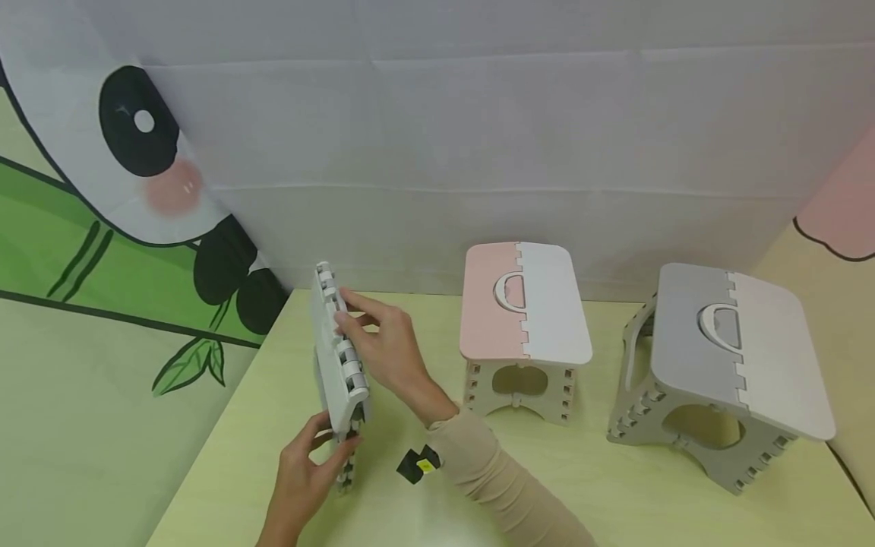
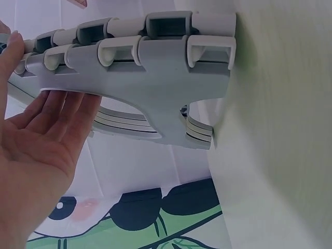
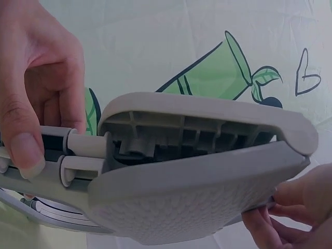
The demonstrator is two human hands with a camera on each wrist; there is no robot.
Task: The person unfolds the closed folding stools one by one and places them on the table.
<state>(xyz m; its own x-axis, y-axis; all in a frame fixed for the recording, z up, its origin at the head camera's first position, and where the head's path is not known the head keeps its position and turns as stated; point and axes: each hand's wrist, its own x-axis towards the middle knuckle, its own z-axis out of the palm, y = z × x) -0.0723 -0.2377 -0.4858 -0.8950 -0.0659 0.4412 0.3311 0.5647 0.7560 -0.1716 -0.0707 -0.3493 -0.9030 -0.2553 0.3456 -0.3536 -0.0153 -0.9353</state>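
A grey and white folding stool (image 1: 336,353), folded nearly flat, stands on edge at the left of the table. My left hand (image 1: 301,471) grips its lower near part; in the left wrist view the fingers curl through the opening of the leg panel (image 2: 161,78). Higher up, my right hand (image 1: 383,342) pinches the hinged edge on the stool's right side. From the right wrist view, the two seat halves (image 3: 207,171) are slightly apart, their ribbed inside showing between them. That view has the left thumb (image 3: 26,155) lying over the leg hinges.
A pink and white stool (image 1: 492,319) stands unfolded at the middle of the table (image 1: 232,471). Farther right is a larger grey and off-white stool (image 1: 690,349), also unfolded. A small black and yellow piece (image 1: 412,466) lies near the right sleeve. A printed cloth (image 1: 437,129) hangs behind.
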